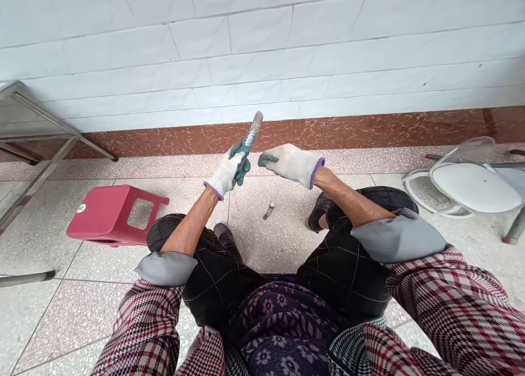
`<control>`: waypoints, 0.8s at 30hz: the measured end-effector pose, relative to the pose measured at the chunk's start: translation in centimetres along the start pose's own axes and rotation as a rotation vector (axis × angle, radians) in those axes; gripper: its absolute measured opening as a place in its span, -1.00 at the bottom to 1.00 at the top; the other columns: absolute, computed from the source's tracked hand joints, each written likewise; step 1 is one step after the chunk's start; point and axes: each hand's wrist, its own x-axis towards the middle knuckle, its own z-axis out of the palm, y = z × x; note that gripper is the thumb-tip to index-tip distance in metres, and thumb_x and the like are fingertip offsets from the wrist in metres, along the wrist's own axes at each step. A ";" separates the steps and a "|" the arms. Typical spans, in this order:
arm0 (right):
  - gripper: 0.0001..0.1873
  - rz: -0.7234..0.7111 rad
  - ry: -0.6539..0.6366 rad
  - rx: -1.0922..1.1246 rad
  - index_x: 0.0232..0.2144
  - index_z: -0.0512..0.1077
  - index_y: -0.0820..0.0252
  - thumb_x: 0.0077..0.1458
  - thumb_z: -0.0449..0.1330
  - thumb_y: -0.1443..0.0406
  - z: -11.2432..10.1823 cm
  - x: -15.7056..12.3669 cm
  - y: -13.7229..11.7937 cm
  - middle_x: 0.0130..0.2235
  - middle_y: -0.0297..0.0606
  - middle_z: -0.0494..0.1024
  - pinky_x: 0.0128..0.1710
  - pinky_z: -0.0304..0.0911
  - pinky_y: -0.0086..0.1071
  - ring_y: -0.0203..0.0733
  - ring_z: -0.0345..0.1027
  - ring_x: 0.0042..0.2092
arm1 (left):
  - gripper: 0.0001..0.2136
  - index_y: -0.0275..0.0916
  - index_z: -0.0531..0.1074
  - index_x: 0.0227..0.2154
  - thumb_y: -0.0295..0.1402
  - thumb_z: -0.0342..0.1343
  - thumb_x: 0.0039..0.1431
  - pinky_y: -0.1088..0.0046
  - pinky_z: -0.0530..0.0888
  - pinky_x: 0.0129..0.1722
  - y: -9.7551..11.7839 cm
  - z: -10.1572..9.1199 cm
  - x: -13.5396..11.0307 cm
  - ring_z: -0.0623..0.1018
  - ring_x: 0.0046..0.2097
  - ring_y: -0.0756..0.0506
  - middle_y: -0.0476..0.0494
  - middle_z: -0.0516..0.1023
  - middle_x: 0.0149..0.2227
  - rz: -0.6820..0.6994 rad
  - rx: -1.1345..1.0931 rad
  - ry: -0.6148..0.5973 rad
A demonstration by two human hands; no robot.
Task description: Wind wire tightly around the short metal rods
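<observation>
Both my hands wear white knit gloves with green-coated palms. My left hand [230, 169] is wrapped round a grey speckled metal rod [252, 132], which points up and away toward the wall. My right hand [287, 162] floats just to the right of it, palm down, fingers stretched toward the rod without touching it and holding nothing. Below the hands, a small grey cylinder piece [269, 210] lies on the tiled floor between my feet. I sit with my knees apart, sleeves rolled back.
A red plastic stool [106, 214] lies tipped on the floor at the left. A metal frame [36, 135] stands at the far left. An overturned white chair [471, 184] lies at the right. The white tiled wall runs close ahead.
</observation>
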 end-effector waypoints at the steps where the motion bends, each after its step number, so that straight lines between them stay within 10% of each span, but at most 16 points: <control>1: -0.72 0.005 -0.010 -0.027 -0.07 0.67 0.23 0.41 0.15 0.31 0.1 0.0 0.1 -0.13 -0.07 0.69 -0.14 0.29 -0.21 -0.04 0.51 -0.15 | -0.46 -0.21 0.26 0.38 -0.28 0.16 0.40 0.55 0.15 -0.71 -0.1 0.0 0.1 0.24 -0.68 0.09 0.20 0.39 -0.56 0.051 0.003 0.018; 5: -0.84 0.037 -0.033 0.111 -0.22 0.67 0.15 0.36 0.25 0.30 1.0 0.0 0.2 -0.25 -0.15 0.65 -0.23 0.33 -0.22 -0.05 0.50 -0.21 | -0.46 -0.26 0.29 0.35 -0.31 0.20 0.36 0.53 0.30 -0.64 0.2 0.0 -0.2 0.38 -0.61 0.07 0.11 0.51 -0.47 0.102 -0.070 -0.017; 13: -0.80 0.037 -0.091 0.274 -0.04 0.61 0.13 0.45 0.30 0.16 2.6 -0.1 0.3 -0.10 -0.16 0.66 -0.20 0.51 -0.29 -0.16 0.54 -0.19 | -0.63 -0.21 0.46 0.13 -0.06 0.01 0.53 0.51 0.12 -0.67 2.8 -1.2 -0.7 0.02 -0.66 0.09 0.20 0.22 -0.59 -0.013 -0.184 0.008; 24: -0.69 0.134 -0.039 0.752 -0.03 0.63 0.29 0.17 0.26 0.47 0.4 -0.1 0.0 -0.38 -0.29 0.58 -0.61 0.28 -0.45 -0.29 0.43 -0.45 | -0.69 -0.25 0.53 0.08 -0.29 0.07 0.39 0.51 0.19 -0.63 3.2 -1.9 -2.2 0.16 -0.59 0.12 -0.15 0.66 -0.20 0.046 -0.090 -0.049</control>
